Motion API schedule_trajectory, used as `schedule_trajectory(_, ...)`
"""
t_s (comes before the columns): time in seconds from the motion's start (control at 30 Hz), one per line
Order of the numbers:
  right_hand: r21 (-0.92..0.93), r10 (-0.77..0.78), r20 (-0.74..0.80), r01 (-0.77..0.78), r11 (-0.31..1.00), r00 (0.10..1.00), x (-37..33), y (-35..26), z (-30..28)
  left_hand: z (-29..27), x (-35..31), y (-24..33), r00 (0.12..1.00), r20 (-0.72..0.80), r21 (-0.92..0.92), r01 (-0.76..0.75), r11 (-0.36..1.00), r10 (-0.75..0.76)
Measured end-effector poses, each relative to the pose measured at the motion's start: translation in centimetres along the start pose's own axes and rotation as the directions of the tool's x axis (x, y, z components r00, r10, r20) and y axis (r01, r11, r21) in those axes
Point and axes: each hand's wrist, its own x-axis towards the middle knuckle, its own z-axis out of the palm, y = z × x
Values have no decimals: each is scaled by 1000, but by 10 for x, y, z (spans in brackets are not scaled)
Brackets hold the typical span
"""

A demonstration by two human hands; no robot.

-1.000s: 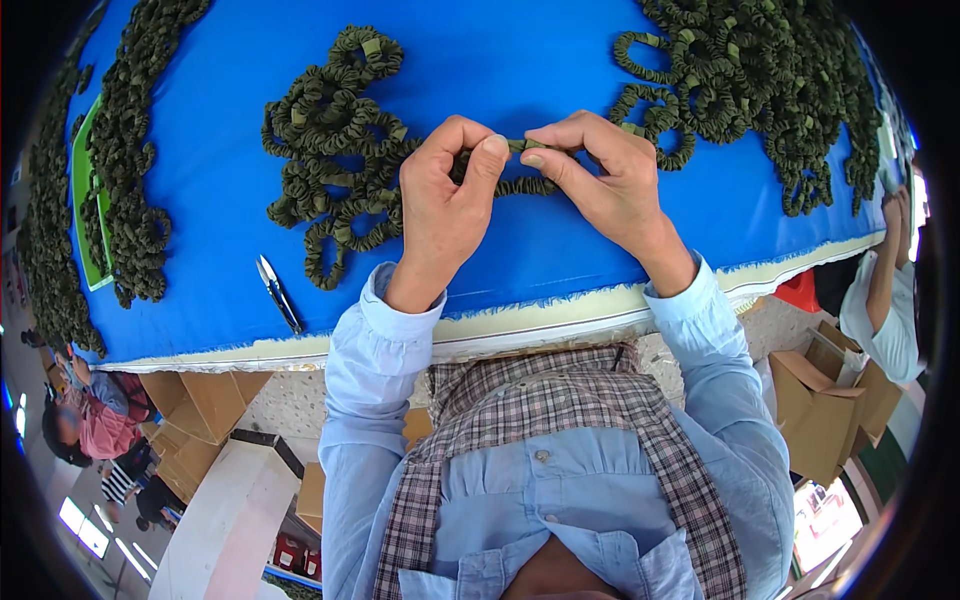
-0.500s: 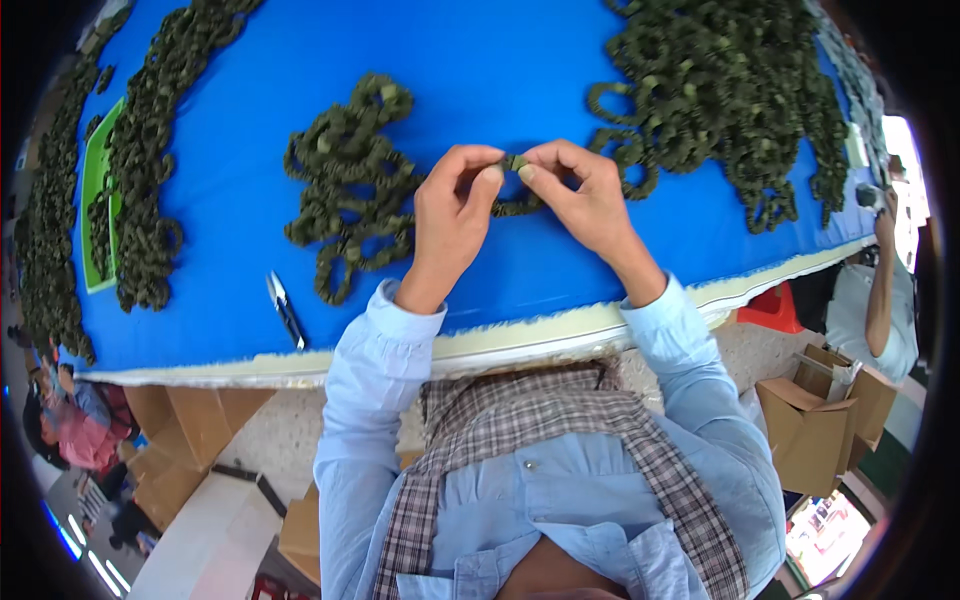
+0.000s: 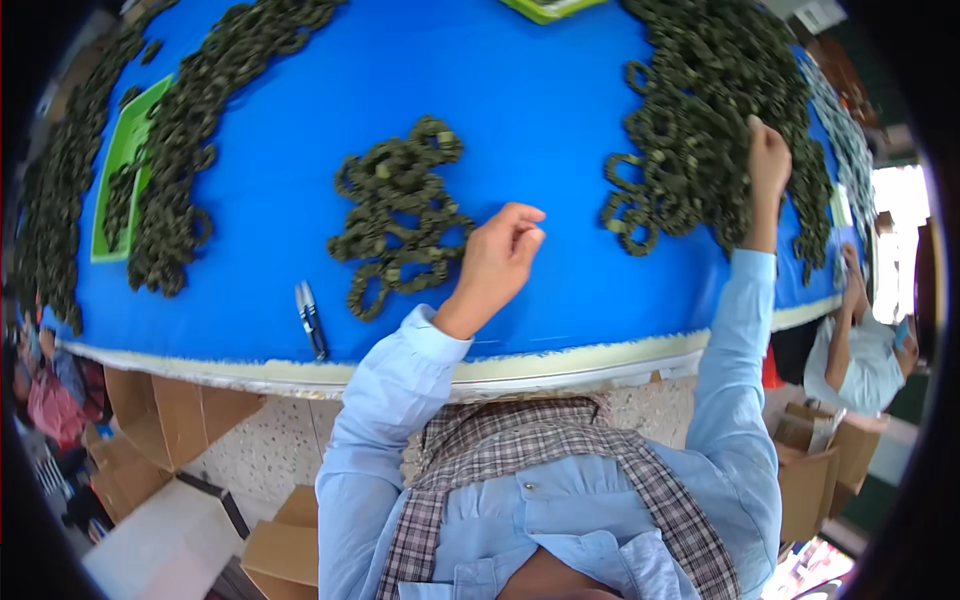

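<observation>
My left hand (image 3: 500, 258) hovers over the blue tabletop with fingers loosely curled. Its thumb and forefinger tips are slightly apart, and nothing shows between them. Just left of it lies a small heap of dark green ruffled fabric scrunchies (image 3: 400, 205). My right hand (image 3: 769, 165) reaches out to a large pile of the same scrunchies (image 3: 700, 130) on the right, fingertips pinched together on a scrunchie at the pile's surface. Exactly how the fingers grip it is too small to see.
Thread snips (image 3: 310, 320) lie near the table's front edge. Further left are a green tray (image 3: 112, 225) and long rows of scrunchies (image 3: 165, 240). Another green tray (image 3: 550, 8) shows at the far edge. Cardboard boxes (image 3: 185, 415) stand below; another person (image 3: 850, 360) sits at right.
My hands, together over a scrunchie before, have parted. The right went to the large pile; the left stays near the small heap, now without a scrunchie. The view has shifted too.
</observation>
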Motion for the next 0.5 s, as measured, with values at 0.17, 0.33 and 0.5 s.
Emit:
schedule_trajectory(0.17, -306, -340, -266, 256, 917, 902, -9, -76, 26, -6, 0, -2, 1000, -17, 48, 12, 999, -11)
schedule_trajectory(0.33, 319, -600, -39, 579, 750, 799, -70, -202, 60, -8, 1, -3, 1000, -11, 8, 24, 1000, -23)
schedule_trajectory(0.5, 681, -591, 466, 159, 714, 659, -157, -293, 97, -12, 4, 1, 996, -48, -72, 76, 994, -80)
